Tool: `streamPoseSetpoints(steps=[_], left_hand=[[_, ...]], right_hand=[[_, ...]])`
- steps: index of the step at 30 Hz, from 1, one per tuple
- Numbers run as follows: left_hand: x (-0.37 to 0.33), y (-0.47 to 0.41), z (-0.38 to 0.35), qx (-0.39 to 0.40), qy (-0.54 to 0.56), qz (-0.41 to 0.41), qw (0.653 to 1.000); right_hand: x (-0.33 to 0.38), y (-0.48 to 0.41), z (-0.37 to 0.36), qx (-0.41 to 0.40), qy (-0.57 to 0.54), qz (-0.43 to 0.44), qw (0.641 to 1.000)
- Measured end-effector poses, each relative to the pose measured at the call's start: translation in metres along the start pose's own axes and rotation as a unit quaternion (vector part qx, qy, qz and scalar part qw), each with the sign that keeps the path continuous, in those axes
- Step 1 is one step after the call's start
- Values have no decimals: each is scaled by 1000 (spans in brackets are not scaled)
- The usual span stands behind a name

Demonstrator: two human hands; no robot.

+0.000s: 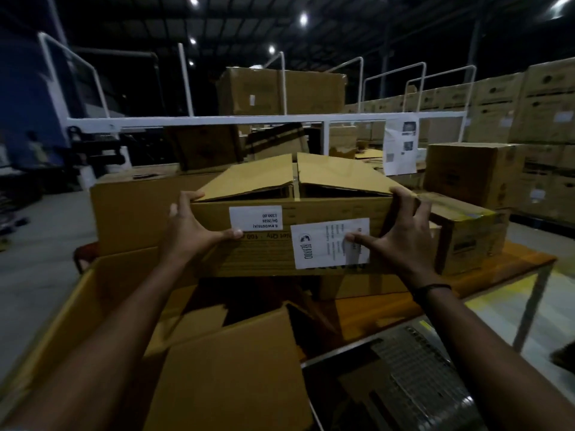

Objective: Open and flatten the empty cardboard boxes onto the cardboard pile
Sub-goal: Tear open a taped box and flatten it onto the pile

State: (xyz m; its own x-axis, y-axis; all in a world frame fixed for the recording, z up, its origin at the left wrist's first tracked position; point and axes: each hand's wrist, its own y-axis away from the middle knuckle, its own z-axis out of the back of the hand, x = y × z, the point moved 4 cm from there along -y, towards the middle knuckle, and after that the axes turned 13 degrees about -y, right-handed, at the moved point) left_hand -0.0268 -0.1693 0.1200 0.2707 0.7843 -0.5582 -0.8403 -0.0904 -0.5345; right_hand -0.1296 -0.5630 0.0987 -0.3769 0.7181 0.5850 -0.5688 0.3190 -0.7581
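Note:
A brown cardboard box (pixel 267 253) with two white labels on its near face is held in front of me, its two top flaps lifted slightly and parted at the middle. My left hand (pixel 189 227) grips the box's left corner, fingers round the side and thumb across the near face. My right hand (pixel 401 236) grips the right corner the same way, thumb lying on the larger label. Below the box lie opened and flattened cardboard pieces (pixel 230 362), with a large sheet slanting up at the left.
A bigger box (pixel 133 209) stands behind on the left and sealed boxes (pixel 466 231) sit on an orange table (pixel 525 261) at the right. A white metal rail (pixel 249 120) crosses behind. A wire-mesh surface (pixel 413 371) is at lower right. Stacked cartons fill the far right.

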Motion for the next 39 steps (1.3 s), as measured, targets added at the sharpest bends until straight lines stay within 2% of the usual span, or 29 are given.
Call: streamPoseSetpoints(steps=[9, 16, 21, 28, 32, 36, 39], left_hand=[[91, 34, 120, -65, -100, 48, 992], [162, 77, 161, -77, -141, 115, 980], [208, 112, 150, -76, -130, 164, 975], [221, 109, 136, -74, -152, 162, 972], [247, 130, 108, -38, -137, 202, 969], [262, 158, 77, -52, -237, 192, 951], [267, 161, 67, -44, -261, 185, 946]], right_hand=[[81, 29, -90, 52, -76, 28, 995], [118, 67, -159, 113, -112, 21, 987], [124, 89, -198, 169, -78, 6, 983], [104, 104, -219, 186, -92, -21, 978], [97, 111, -234, 224, -64, -27, 972], [70, 144, -244, 253, -37, -71, 964], [61, 150, -245, 251, -1, -77, 965]])
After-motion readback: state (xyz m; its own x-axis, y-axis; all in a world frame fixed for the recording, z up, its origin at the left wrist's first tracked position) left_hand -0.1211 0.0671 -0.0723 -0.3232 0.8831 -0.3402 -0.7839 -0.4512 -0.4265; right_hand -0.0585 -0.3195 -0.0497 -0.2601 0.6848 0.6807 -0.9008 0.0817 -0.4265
